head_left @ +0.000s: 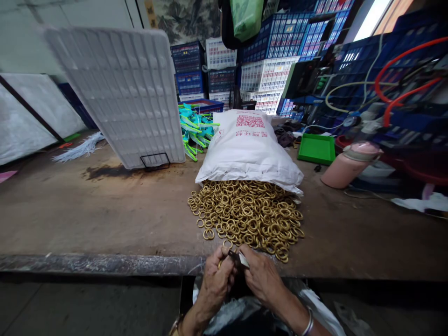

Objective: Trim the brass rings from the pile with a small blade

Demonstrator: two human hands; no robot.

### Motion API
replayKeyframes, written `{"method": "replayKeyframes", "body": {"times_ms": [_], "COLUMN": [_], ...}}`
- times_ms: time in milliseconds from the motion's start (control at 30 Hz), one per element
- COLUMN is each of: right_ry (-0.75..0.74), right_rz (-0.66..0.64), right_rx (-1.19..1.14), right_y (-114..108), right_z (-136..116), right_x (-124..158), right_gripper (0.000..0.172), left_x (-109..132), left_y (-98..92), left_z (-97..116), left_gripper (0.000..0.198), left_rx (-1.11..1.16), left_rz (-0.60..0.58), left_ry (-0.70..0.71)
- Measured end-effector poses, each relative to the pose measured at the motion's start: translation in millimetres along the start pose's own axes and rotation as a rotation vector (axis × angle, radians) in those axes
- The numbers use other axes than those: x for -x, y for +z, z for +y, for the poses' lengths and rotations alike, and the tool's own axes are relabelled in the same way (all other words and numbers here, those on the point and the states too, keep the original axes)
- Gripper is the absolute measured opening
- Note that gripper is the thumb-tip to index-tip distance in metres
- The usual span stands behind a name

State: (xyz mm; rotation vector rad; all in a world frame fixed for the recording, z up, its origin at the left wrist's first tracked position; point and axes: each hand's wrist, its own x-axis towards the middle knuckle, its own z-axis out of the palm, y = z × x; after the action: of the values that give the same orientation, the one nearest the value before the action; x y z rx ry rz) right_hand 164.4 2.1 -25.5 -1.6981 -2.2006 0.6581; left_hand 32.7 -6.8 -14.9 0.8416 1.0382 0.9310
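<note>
Brass-coloured rings (247,214) heaped before me on the table (70,214)

Far left on the table, pale strands (80,148) lie near a ribbed white tray (122,93) that stands on edge, a black wire frame (155,155) at its foot. Next come teal and neon-green pieces (196,126). My left grip (216,276) is closed at the table's front edge, pinching a ring (220,264) of which only a sliver shows. The heap lies just beyond, at the mouth of a printed white sack (247,151). My right grip (261,274), close beside the left, is clenched on a small pale flat piece (244,260); what the dark bit (234,256) between the two is, I cannot tell. Further right sit a shallow green tray (317,148) and a pink bottle (348,165)
</note>
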Motion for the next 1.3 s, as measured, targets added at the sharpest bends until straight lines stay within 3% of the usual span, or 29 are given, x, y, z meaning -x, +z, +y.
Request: {"method": "replayKeyframes", "body": {"times_ms": [133, 300, 533, 633, 733, 900, 1033, 1133, 1300], "right_ry": [0.063, 0.063, 0.015, 0.039, 0.050, 0.061, 0.071, 0.059, 0.125], "right_rz": [0.014, 0.033, 0.059, 0.057, 0.051, 0.046, 0.044, 0.013, -0.087], "right_rx": [0.127, 0.192, 0.304, 0.374, 0.354, 0.204, -0.104, -0.408, -0.748], "right_y": [5.5, 11.3, 27.4, 25.5, 21.3, 20.9, 13.4, 0.8, -10.9], "right_z": [7.5, 4.7, -11.0, -15.0, -17.0, -8.8, -4.4, -6.3, -8.0], "right_x": [-2.7, -8.0, -19.7, -22.2, -23.0, -25.5, -29.0, -29.4, -24.0], "right_gripper": [0.029, 0.024, 0.032, 0.030, 0.029, 0.031, 0.011, 0.019, 0.021], "left_x": [13.2, 26.7, 20.6, 19.2, 16.8, 9.8, 5.3, 1.3, -5.2], "left_y": [-6.0, -21.9, -35.0, -39.3, -45.8, -55.1, -50.4, -40.3, -23.1], "left_z": [1.2, 4.6, 5.7, 5.7, 3.9, -2.0, 0.3, 3.1, 3.6], "left_gripper": [0.030, 0.027, 0.026, 0.018, 0.023, 0.016, 0.017, 0.019, 0.027], "left_rx": [-0.003, 0.211, 0.361, 0.435, 0.552, 0.718, 0.697, 0.512, -0.005], "left_rz": [-0.030, -0.036, 0.071, 0.044, 0.025, 0.030, 0.030, 0.062, 0.162], "left_ry": [0.024, -0.056, -0.031, -0.035, -0.079, -0.139, -0.134, -0.081, 0.088]}}
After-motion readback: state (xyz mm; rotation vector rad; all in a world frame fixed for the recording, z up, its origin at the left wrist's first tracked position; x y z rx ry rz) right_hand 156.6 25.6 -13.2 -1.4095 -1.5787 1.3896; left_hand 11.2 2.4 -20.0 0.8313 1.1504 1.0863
